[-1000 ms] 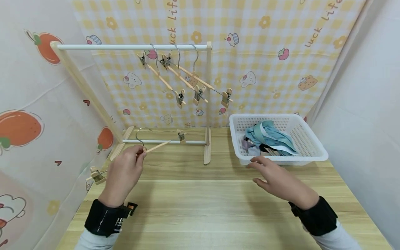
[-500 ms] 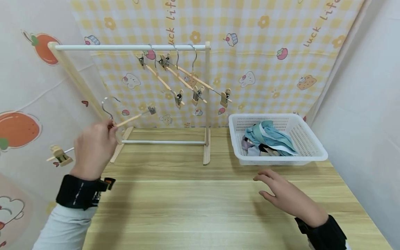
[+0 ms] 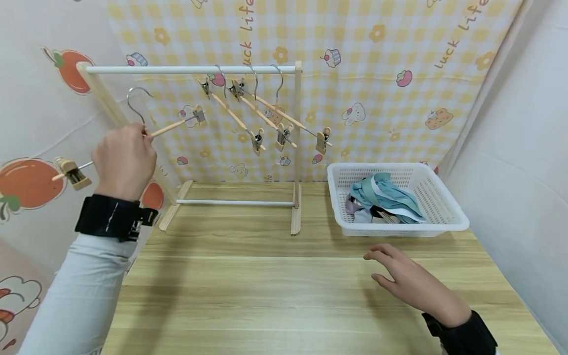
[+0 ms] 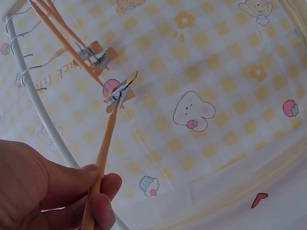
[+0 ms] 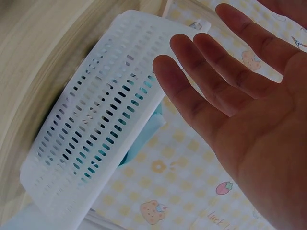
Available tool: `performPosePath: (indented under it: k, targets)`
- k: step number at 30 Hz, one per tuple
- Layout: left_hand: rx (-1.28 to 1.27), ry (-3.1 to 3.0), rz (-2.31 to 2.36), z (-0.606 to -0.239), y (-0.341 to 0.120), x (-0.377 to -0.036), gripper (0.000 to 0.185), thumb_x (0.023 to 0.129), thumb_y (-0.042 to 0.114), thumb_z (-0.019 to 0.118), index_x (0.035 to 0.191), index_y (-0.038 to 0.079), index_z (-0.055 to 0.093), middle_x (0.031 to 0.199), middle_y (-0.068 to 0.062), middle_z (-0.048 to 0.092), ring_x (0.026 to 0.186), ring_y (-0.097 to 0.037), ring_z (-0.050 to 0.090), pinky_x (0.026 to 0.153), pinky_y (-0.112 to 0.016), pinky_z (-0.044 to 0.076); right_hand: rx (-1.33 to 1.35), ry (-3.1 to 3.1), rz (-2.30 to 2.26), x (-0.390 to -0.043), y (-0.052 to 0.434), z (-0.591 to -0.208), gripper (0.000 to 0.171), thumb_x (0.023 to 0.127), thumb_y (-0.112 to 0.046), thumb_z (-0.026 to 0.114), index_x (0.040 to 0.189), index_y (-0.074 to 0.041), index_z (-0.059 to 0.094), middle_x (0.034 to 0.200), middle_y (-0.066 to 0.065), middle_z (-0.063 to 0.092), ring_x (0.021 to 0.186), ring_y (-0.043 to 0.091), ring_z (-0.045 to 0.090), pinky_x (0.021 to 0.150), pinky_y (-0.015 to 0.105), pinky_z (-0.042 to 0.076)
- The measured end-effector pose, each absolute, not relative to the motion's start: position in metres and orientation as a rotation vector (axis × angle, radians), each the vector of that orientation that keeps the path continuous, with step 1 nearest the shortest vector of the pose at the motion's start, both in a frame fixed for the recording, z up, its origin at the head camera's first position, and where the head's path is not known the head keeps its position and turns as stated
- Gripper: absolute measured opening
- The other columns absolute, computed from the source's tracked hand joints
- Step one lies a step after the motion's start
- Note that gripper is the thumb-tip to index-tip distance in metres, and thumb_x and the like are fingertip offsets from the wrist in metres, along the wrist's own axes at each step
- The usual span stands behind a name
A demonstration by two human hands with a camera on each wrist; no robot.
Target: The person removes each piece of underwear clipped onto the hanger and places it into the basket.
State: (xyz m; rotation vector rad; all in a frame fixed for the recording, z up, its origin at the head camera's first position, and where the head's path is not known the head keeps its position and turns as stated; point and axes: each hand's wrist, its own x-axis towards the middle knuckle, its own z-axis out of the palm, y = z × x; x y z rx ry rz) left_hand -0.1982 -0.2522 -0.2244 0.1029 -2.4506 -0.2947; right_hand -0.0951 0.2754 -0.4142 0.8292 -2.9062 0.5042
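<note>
A person's left hand [image 3: 124, 160] pinches a wooden clip hanger [image 3: 166, 127] at its middle, its grip clamped on the bar, holding it up beside the rack's white rail [image 3: 186, 69], left of three more hangers [image 3: 262, 116] already hooked there. The right hand [image 3: 410, 283] hovers over the table [image 3: 275, 291], fingers apart and holding nothing, near a white basket [image 3: 443, 217] of folded clothes [image 3: 383, 197].
</note>
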Motion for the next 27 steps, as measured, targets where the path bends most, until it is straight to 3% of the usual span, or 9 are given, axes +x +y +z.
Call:
performPosePath:
  k: [5, 8, 13, 18, 23, 27]
  targets:
    - [0.128, -2.439, -0.224, -0.206, -0.247, -0.216, 0.025, 0.105, 0.003, 0.052, 0.104, -0.015, 0.070, 0.086, -0.040, 0.064, 0.081, -0.065, 0.062, 0.050, -0.065, 0.039, 0.821, -2.915, 0.501, -0.094, 0.276, -0.413, 0.034, 0.097, -0.013, 0.082, 0.129, -0.012, 0.071, 0.135, 0.009, 0.066, 0.118, 0.028, 0.069, 0.091, 0.046, 0.062]
    - [0.153, -2.448, -0.182, -0.194, -0.246, -0.227, 0.023, 0.098, -0.003, 0.047, 0.091, -0.015, 0.066, 0.073, -0.032, 0.057, 0.075, -0.062, 0.061, 0.045, -0.055, 0.032, 0.812, -2.928, 0.514, -0.093, 0.277, -0.412, 0.034, 0.097, -0.013, 0.081, 0.130, -0.011, 0.071, 0.137, 0.011, 0.065, 0.119, 0.029, 0.069, 0.091, 0.047, 0.062]
    - [0.199, -2.505, -0.140, -0.179, -0.245, -0.243, 0.020, 0.091, -0.006, 0.044, 0.081, -0.011, 0.060, 0.066, -0.021, 0.047, 0.073, -0.055, 0.059, 0.047, -0.047, 0.029, 0.790, -2.959, 0.525, -0.091, 0.278, -0.411, 0.033, 0.098, -0.014, 0.080, 0.130, -0.012, 0.071, 0.139, 0.012, 0.065, 0.121, 0.030, 0.069, 0.092, 0.048, 0.062]
    - [0.195, -2.526, -0.072, -0.175, -0.245, -0.255, 0.020, 0.091, -0.005, 0.042, 0.078, -0.010, 0.057, 0.074, -0.029, 0.052, 0.080, -0.059, 0.062, 0.051, -0.057, 0.037, 0.785, -2.980, 0.534, -0.090, 0.277, -0.410, 0.032, 0.099, -0.016, 0.080, 0.130, -0.014, 0.071, 0.140, 0.012, 0.064, 0.123, 0.031, 0.068, 0.092, 0.049, 0.062]
    - [0.182, -2.561, -0.033, -0.180, -0.246, -0.266, 0.024, 0.091, -0.004, 0.042, 0.090, -0.017, 0.063, 0.091, -0.041, 0.061, 0.092, -0.063, 0.064, 0.071, -0.073, 0.049, 0.778, -2.988, 0.525, -0.090, 0.277, -0.409, 0.032, 0.099, -0.016, 0.080, 0.130, -0.015, 0.071, 0.140, 0.012, 0.064, 0.123, 0.030, 0.068, 0.094, 0.048, 0.061]
    - [0.164, -2.563, -0.018, -0.189, -0.247, -0.273, 0.022, 0.090, -0.005, 0.044, 0.082, -0.012, 0.063, 0.086, -0.039, 0.061, 0.087, -0.060, 0.065, 0.067, -0.071, 0.050, 0.780, -2.982, 0.526, -0.089, 0.277, -0.409, 0.032, 0.099, -0.016, 0.080, 0.129, -0.014, 0.071, 0.138, 0.011, 0.065, 0.122, 0.029, 0.068, 0.094, 0.048, 0.061]
